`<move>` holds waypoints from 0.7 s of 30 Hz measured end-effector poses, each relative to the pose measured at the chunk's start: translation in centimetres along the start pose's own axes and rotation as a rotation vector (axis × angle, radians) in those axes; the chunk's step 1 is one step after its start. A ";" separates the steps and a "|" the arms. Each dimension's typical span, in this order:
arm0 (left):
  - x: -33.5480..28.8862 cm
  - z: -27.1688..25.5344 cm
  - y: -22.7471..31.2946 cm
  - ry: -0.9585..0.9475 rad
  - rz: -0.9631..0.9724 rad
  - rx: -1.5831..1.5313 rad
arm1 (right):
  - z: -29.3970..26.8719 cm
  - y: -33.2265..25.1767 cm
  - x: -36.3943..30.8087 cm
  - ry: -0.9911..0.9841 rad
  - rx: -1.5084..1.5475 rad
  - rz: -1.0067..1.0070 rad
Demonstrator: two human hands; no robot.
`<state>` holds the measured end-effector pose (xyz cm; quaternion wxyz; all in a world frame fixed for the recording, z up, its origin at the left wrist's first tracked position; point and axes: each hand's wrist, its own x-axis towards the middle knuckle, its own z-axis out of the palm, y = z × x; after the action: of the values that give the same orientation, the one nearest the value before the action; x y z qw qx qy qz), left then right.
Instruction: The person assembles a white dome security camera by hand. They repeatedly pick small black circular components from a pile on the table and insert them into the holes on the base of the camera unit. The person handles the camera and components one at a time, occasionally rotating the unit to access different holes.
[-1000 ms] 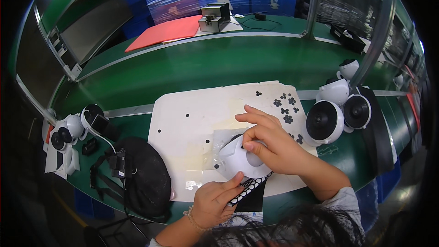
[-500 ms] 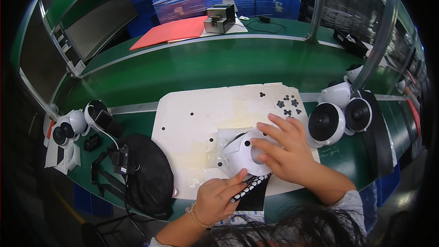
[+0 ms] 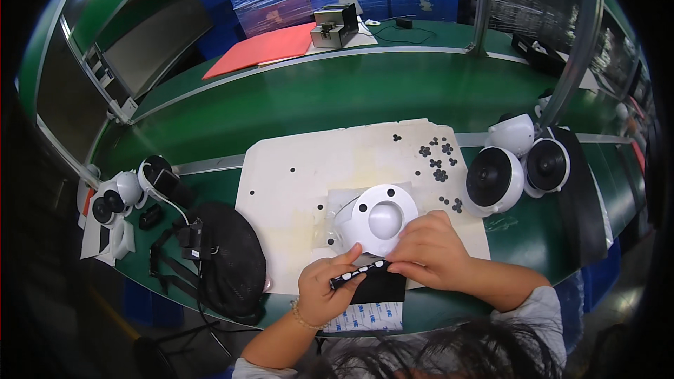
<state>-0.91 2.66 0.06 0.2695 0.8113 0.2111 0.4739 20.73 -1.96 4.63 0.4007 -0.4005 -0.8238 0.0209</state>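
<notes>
My left hand (image 3: 327,288) grips a black strip sheet with white round spots (image 3: 357,275), thumb on top, held tilted near the table's front edge. The closed fingertips of my right hand (image 3: 427,251) pinch the right end of that sheet; anything small between them is hidden. Just beyond both hands, a white housing with a ring-shaped base (image 3: 406,212) lies on a clear plastic bag (image 3: 335,205), its base facing up. Two black round pads (image 3: 363,208) sit on the ring's far side. My right hand partly covers its near right edge.
Loose black pads (image 3: 440,175) lie in clusters on the cream board (image 3: 281,154). White devices with black round fronts (image 3: 489,177) stand at right; more white devices (image 3: 125,186) stand at left. A black mesh bag (image 3: 228,260) with cables lies left of the board. A metal case (image 3: 330,31) stands behind.
My right hand has come down from the white housing to the spotted sheet, its spread fingers now closed. This uncovers the ring and both pads. My left hand still holds the sheet.
</notes>
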 end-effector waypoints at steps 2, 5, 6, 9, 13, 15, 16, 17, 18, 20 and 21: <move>-0.5 0.0 0.0 0.004 -0.003 0.010 | 0.4 -0.1 -0.3 -0.001 -0.023 -0.017; -0.3 -0.3 0.3 0.018 0.024 0.048 | 0.8 -0.2 -0.9 0.051 -0.093 -0.219; -0.4 -0.2 0.3 0.019 0.031 0.055 | 0.8 -0.1 -1.3 0.070 -0.121 -0.305; -0.3 -0.1 0.2 0.000 0.049 0.061 | 0.5 0.3 -1.5 0.100 0.071 0.039; 0.0 -0.1 0.3 -0.027 0.064 0.095 | 0.3 1.7 -1.0 0.106 0.253 0.322; -0.1 -0.1 0.3 -0.010 0.076 0.102 | 0.5 1.9 -1.0 0.092 0.307 0.320; -0.1 -0.1 0.3 -0.007 0.078 0.100 | 0.5 1.9 -1.1 0.090 0.312 0.331; -0.1 0.0 0.3 -0.004 0.079 0.098 | 0.5 2.0 -1.2 0.087 0.317 0.343; 0.0 -0.1 0.3 0.000 0.084 0.099 | 0.4 2.1 -1.2 0.087 0.323 0.349; 0.1 -0.1 0.3 -0.001 0.089 0.098 | 0.3 2.2 -1.1 0.072 0.323 0.346; 0.2 -0.1 0.3 -0.004 0.092 0.098 | 0.3 2.2 -1.1 0.067 0.323 0.345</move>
<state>-0.86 2.54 0.39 0.2077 0.8334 0.1958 0.4733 22.34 -1.14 2.97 0.4772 -0.4666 -0.7152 0.2075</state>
